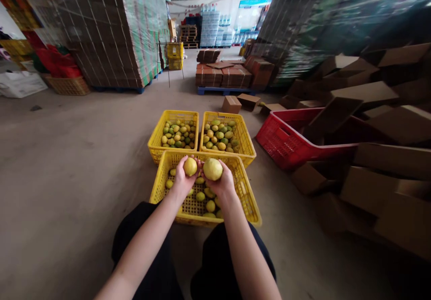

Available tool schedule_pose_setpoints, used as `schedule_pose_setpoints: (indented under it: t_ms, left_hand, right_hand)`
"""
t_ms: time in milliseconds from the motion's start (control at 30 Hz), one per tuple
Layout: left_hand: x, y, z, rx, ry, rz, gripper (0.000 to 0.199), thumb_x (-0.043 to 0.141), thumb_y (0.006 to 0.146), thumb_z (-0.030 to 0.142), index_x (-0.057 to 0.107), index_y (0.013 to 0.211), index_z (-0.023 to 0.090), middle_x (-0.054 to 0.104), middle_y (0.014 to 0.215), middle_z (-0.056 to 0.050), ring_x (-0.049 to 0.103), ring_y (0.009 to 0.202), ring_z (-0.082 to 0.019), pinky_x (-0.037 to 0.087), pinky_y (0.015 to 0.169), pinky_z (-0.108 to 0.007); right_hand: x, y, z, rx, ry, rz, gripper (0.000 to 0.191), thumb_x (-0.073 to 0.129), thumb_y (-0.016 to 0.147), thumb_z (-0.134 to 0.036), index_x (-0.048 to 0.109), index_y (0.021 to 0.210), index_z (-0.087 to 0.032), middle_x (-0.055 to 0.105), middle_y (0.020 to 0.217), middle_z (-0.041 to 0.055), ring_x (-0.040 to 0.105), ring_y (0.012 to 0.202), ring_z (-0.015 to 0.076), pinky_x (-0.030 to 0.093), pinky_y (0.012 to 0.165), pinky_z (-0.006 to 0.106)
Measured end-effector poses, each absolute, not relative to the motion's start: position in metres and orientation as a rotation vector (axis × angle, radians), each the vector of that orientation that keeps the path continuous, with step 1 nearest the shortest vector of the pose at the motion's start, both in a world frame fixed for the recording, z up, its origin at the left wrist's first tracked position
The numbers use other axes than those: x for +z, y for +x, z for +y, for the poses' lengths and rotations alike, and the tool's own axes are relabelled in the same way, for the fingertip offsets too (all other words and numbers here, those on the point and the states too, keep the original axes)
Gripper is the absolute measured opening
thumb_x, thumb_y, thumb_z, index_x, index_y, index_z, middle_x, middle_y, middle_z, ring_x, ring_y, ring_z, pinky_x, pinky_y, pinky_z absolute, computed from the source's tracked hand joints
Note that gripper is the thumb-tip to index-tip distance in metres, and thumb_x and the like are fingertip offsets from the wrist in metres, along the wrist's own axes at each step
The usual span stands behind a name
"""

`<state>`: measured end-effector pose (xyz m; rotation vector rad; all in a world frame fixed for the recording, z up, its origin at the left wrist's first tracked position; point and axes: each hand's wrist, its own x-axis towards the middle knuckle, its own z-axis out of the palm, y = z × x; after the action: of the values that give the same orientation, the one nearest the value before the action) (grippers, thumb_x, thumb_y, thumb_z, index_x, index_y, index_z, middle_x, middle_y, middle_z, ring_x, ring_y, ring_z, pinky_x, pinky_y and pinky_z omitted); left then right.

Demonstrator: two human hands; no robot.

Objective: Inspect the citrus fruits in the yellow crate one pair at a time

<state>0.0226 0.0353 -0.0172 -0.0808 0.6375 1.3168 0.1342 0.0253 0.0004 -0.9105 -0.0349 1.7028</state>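
A yellow lemon (190,167) rests in my left hand (183,180), the fingers curled round it. My right hand (224,184) cups a larger, paler yellow-green lemon (213,169), close beside the first. Both hands are above the near yellow crate (249,196), which holds several loose lemons (200,196) spread over its perforated floor. Beyond it stand two more yellow crates, the left one (153,145) and the right one (248,146), each with many green and yellow lemons inside. My forearms hide part of the near crate.
At the right, a red crate (279,149) stands among a heap of open cardboard boxes (373,187). Flattened cartons (224,75) lie on a blue pallet ahead. Wrapped pallet stacks (101,30) rise on both sides. My knees are just behind the near crate.
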Motion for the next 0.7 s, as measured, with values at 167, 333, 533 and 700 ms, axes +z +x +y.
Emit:
schedule_pose_setpoints:
  t_ms: [167,333,533,700]
  left_hand:
    - [-0.0143,0.0187,0.0344,1.311,-0.064,0.657,0.019,0.049,0.084,0.025,0.062,0.089,0.011,0.065,0.078,-0.009,0.065,0.073,-0.017,0.055,0.066,-0.024]
    - [-0.0148,0.0180,0.0359,1.301,-0.070,0.595,0.030,0.040,0.089,0.027,0.062,0.095,0.008,0.065,0.080,-0.012,0.064,0.072,-0.017,0.056,0.064,-0.025]
    - [-0.0151,0.0185,0.0370,1.277,-0.067,0.584,0.036,0.035,0.094,0.032,0.061,0.093,0.007,0.062,0.077,-0.013,0.063,0.068,-0.016,0.055,0.057,-0.021]
    - [-0.0126,0.0196,0.0375,1.270,-0.080,0.608,0.037,0.034,0.095,0.033,0.060,0.095,0.007,0.062,0.078,-0.013,0.062,0.067,-0.016,0.055,0.056,-0.022]
  right_hand:
    - [-0.0018,0.1334,0.0248,1.724,-0.767,-0.049,0.019,0.052,0.084,-0.029,0.062,0.096,-0.017,0.070,0.071,0.0068,0.068,0.063,0.0201,0.060,0.060,0.036]
    - [0.0007,0.1339,0.0237,1.766,-0.769,0.030,0.021,0.047,0.087,-0.030,0.060,0.097,-0.016,0.070,0.073,0.0085,0.068,0.069,0.0204,0.060,0.055,0.032]
    - [0.0006,0.1334,0.0256,1.809,-0.761,0.090,0.025,0.044,0.089,-0.032,0.059,0.100,-0.016,0.070,0.075,0.0083,0.069,0.074,0.0203,0.059,0.053,0.028]
    - [-0.0017,0.1344,0.0255,1.786,-0.775,0.114,0.021,0.048,0.087,-0.030,0.060,0.097,-0.016,0.070,0.073,0.0068,0.068,0.068,0.0182,0.059,0.053,0.026]
